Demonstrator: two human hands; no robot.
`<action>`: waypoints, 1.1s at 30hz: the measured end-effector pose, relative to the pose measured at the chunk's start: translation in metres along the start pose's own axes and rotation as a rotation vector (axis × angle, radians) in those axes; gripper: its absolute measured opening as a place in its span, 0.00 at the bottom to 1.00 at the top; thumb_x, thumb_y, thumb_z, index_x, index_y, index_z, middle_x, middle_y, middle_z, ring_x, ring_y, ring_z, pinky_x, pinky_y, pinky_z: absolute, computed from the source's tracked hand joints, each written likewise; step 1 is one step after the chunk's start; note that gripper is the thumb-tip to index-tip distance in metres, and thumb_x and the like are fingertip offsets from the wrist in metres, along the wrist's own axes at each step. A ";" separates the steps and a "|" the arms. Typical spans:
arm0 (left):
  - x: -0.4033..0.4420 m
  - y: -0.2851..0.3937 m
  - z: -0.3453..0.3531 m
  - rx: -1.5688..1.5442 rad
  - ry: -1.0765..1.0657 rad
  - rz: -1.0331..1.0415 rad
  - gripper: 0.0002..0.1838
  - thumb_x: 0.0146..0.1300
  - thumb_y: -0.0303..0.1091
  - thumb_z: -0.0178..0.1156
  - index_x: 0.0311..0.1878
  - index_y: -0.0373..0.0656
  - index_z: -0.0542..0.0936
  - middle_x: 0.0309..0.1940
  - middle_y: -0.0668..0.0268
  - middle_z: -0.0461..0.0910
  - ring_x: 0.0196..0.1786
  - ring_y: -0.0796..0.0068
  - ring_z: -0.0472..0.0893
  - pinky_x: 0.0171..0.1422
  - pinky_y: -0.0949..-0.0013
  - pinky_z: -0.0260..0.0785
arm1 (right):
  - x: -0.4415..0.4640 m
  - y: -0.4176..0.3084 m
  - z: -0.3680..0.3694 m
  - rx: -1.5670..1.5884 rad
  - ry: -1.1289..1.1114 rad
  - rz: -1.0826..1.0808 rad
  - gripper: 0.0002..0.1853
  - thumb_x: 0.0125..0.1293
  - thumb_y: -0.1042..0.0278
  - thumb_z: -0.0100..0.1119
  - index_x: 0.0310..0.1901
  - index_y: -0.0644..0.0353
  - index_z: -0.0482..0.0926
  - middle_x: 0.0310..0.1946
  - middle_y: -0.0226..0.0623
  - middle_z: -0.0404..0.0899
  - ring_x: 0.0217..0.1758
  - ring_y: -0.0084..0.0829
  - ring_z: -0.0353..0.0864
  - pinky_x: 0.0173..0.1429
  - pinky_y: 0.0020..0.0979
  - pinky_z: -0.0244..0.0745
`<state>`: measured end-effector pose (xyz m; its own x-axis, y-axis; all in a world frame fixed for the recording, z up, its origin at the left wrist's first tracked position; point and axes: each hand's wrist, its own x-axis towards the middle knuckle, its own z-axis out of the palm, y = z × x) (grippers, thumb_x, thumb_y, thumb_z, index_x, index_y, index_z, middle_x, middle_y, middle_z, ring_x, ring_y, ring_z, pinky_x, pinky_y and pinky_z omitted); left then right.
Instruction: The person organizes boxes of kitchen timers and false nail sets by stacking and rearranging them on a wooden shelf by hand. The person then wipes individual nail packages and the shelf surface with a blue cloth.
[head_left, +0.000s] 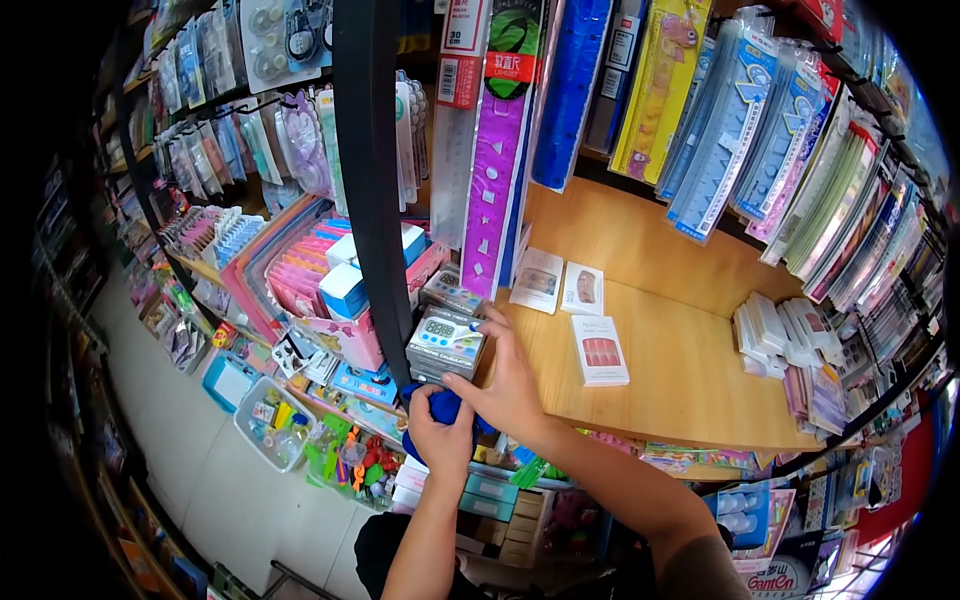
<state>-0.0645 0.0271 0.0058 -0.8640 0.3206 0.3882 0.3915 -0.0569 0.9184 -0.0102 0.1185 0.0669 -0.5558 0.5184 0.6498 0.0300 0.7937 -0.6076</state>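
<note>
My left hand is closed around a bunched blue cloth, just below the shelf's front corner. My right hand grips a small stack of grey boxed electronic timers, its thumb low at the front and its fingers along the right side. The top box has a picture of a digital display and coloured buttons. Another similar box stands behind the stack, close to the black upright post. My fingers hide part of the stack's right side.
Packaged rulers hang above my right hand. Boxes of press-on nails lie on the wooden shelf, with more white packs at its right. Pink packets in a box stand left of the post. A toy bin sits lower left.
</note>
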 end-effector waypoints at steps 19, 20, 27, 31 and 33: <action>-0.001 0.005 0.007 -0.044 0.045 0.004 0.17 0.49 0.28 0.69 0.40 0.38 0.73 0.32 0.63 0.76 0.35 0.71 0.74 0.43 0.69 0.68 | -0.004 0.006 0.017 0.076 -0.066 0.025 0.40 0.60 0.62 0.63 0.63 0.67 0.45 0.71 0.67 0.39 0.73 0.59 0.50 0.73 0.42 0.49; -0.001 0.005 0.007 -0.059 0.041 -0.004 0.17 0.49 0.28 0.69 0.40 0.38 0.73 0.32 0.63 0.76 0.35 0.70 0.75 0.43 0.69 0.68 | -0.004 0.007 0.016 0.076 -0.069 0.028 0.41 0.60 0.62 0.63 0.63 0.66 0.45 0.71 0.67 0.39 0.73 0.58 0.50 0.73 0.42 0.49; -0.004 0.011 0.005 0.093 0.055 -0.020 0.22 0.47 0.34 0.73 0.41 0.37 0.73 0.35 0.57 0.76 0.39 0.62 0.76 0.48 0.65 0.68 | 0.021 0.013 -0.004 0.422 0.090 0.330 0.30 0.68 0.60 0.54 0.65 0.62 0.55 0.64 0.49 0.59 0.72 0.44 0.55 0.72 0.39 0.50; -0.014 0.010 0.007 0.114 0.017 -0.030 0.24 0.49 0.33 0.72 0.48 0.37 0.73 0.42 0.56 0.76 0.45 0.63 0.75 0.53 0.66 0.67 | 0.052 0.038 -0.004 0.375 0.097 0.338 0.27 0.66 0.61 0.58 0.62 0.63 0.62 0.60 0.47 0.66 0.66 0.37 0.63 0.67 0.35 0.58; -0.016 0.009 0.006 0.124 -0.004 0.001 0.25 0.49 0.33 0.72 0.50 0.36 0.73 0.43 0.55 0.76 0.46 0.62 0.76 0.54 0.65 0.67 | 0.062 0.046 0.002 0.449 0.041 0.365 0.28 0.63 0.62 0.61 0.61 0.64 0.64 0.58 0.46 0.69 0.63 0.35 0.66 0.65 0.33 0.60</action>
<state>-0.0453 0.0275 0.0079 -0.8627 0.3241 0.3883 0.4284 0.0600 0.9016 -0.0447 0.1862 0.0785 -0.5427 0.7524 0.3733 -0.1465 0.3528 -0.9241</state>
